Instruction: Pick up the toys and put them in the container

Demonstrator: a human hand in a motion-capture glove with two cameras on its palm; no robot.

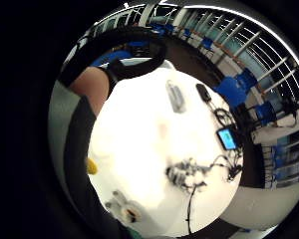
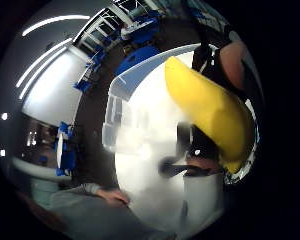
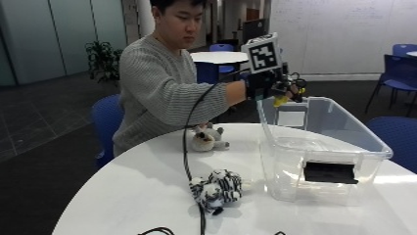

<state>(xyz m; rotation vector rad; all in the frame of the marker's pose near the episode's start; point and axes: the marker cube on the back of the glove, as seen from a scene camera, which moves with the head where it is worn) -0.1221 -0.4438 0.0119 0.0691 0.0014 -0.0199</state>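
Sitting at the round white table [image 3: 130,181], you have the clear plastic container [image 3: 326,147] near its far right edge. A striped plush toy [image 3: 216,190] lies beside the container's near corner, a grey plush toy [image 3: 207,138] at the far edge. Your gloved right hand [image 3: 270,85] grips a yellow toy [image 2: 210,110] above the container's far rim.

You're wearing a grey ribbed knit sweater [image 3: 159,93], long sleeves, cuff ending just short of the wrist. Your right hand [image 3: 268,85] is in a black glove with black straps over the back of it; the thumb side palm view shows those straps looping round bare fingertips [image 2: 236,62]. Your other sleeve [image 2: 87,189] is the same grey knit.
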